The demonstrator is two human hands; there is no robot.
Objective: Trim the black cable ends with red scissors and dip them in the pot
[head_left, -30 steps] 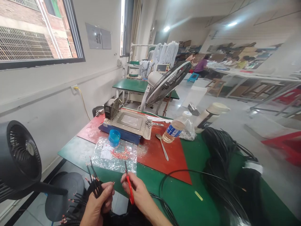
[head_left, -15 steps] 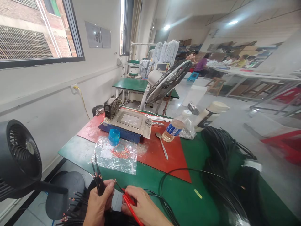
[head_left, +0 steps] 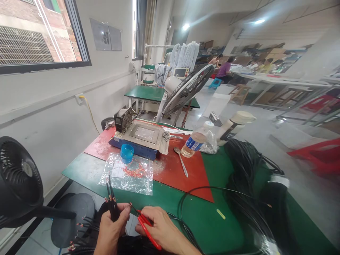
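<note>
Closed around a bunch of black cables (head_left: 113, 209) with stripped, coppery ends is my left hand (head_left: 114, 226). The bunch stands up above its thumb. Red-handled pliers or cutters (head_left: 148, 232) sit in my right hand (head_left: 156, 225), their dark tip pointing up and left. Close to that tip, by my left thumb, is a thin wire end; whether the jaws grip it is too small to tell. More black cables (head_left: 82, 241) with bared ends lie low at the left, beside my left forearm.
On the green table (head_left: 170, 198) lie a plastic bag (head_left: 111, 180) with red bits, a blue cap (head_left: 126, 153), a hot plate (head_left: 138, 150), a spoon (head_left: 182, 163), a bottle (head_left: 192, 144) and black cable coils (head_left: 244, 166). A black fan (head_left: 21, 173) stands at left.
The whole view has shifted slightly left and up. The red handles have turned a little in my right hand; both hands stay close together with the cables still in my left.
</note>
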